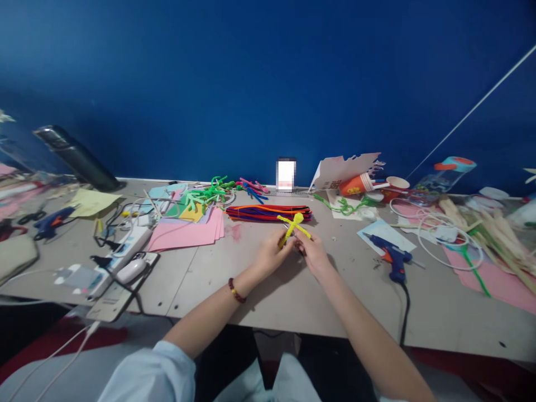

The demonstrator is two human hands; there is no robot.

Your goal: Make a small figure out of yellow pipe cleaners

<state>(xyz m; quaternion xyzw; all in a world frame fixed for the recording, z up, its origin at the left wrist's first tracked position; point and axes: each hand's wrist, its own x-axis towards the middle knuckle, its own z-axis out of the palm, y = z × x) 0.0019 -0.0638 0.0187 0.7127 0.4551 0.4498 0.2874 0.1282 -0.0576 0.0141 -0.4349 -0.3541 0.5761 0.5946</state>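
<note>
A small yellow pipe-cleaner figure (296,219) with a round top and several limbs is held up between both hands over the middle of the table. My left hand (274,245), its wrist in a dark beaded bracelet, pinches a lower left limb. My right hand (312,251) is closed at the lower right limb. Something dark and thin, too small to make out, shows between the fingers. Just behind the figure lies a long bundle of red, orange and purple pipe cleaners (259,213).
Pink paper (188,234), green pipe cleaners (209,194) and a power strip (121,257) are to the left. A lit phone (286,174) stands against the blue wall. On the right are a blue glue gun (391,257), paper cups (355,185) and a white cable (422,245).
</note>
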